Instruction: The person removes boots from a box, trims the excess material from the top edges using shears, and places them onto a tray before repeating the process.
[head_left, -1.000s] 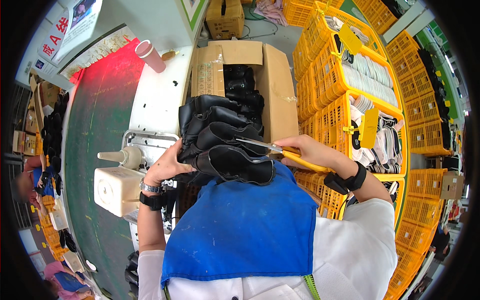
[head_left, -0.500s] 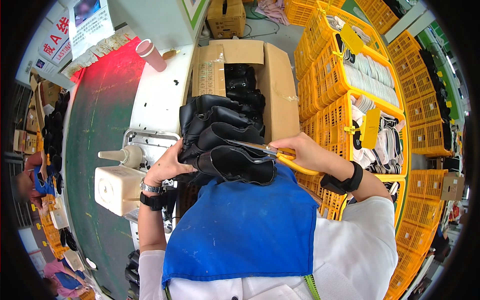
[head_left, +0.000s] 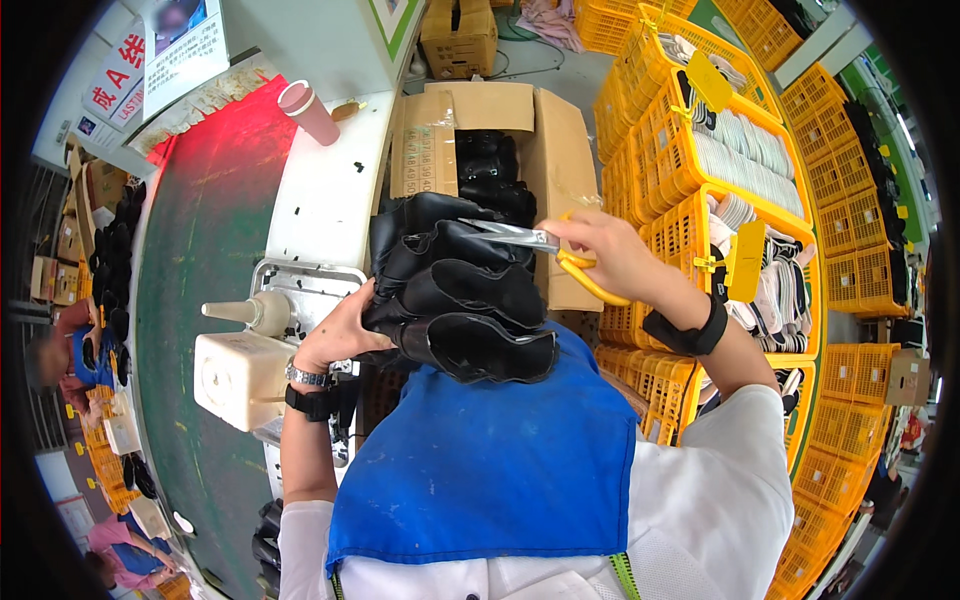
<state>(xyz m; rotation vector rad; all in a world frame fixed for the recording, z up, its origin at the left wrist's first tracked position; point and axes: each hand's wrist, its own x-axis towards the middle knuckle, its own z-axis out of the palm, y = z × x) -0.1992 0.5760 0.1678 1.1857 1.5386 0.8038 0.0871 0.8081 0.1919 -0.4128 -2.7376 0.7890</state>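
Several black boot uppers [head_left: 480,345] lie in a row in front of me, their open tops facing my body. My left hand [head_left: 345,330] grips the left side of the nearest uppers, thumb toward me; its fingertips are hidden behind the black material. In my right hand [head_left: 605,250] is a pair of scissors [head_left: 575,268] with yellow handles. Their metal blades, slightly parted, point left over the far uppers of the row. Whether the blades touch an edge there I cannot tell.
Beyond the uppers stands an open cardboard box [head_left: 565,190] with more black uppers. On the left are a metal tray [head_left: 330,280], a white squeeze bottle [head_left: 255,312], a square white container [head_left: 235,380] and a pink cup [head_left: 308,112]. Stacked yellow crates [head_left: 650,200] rise at the right.
My right hand has moved away from my body with the scissors, from the nearer uppers to the farther ones. My left hand has stayed at the left side of the row.
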